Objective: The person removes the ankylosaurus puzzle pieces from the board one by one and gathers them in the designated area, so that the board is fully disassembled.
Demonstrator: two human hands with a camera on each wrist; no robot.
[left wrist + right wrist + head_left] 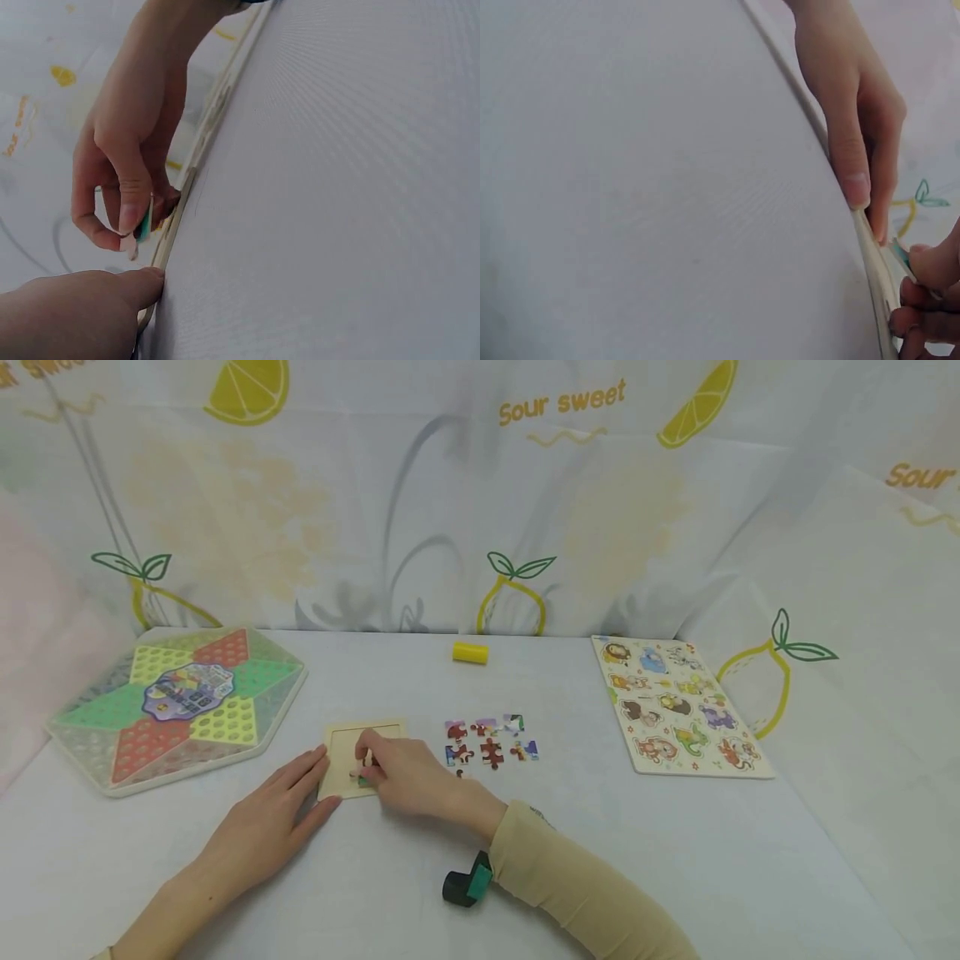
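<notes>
A small light-wood puzzle tray (342, 750) with a raised border lies on the white table. My left hand (258, 814) rests at its left side, fingers along the left edge and thumb at the near corner. Over the tray, my right hand (412, 777) pinches a jigsaw piece (145, 228) with some green on it between thumb and fingers, tilted up close to the tray surface. The right fingers hide part of the tray. Just right of it several jigsaw pieces (492, 752) in red, purple and blue lie in loose rows, the nearest partly covered by the right wrist.
A hexagonal Chinese checkers board (262, 714) lies on the left. An animal picture board (660, 718) is on the right. A yellow cylinder (470, 652) lies towards the back. Near the right forearm is a black and green object (467, 883). Lemon-print cloth (360, 510) hangs behind.
</notes>
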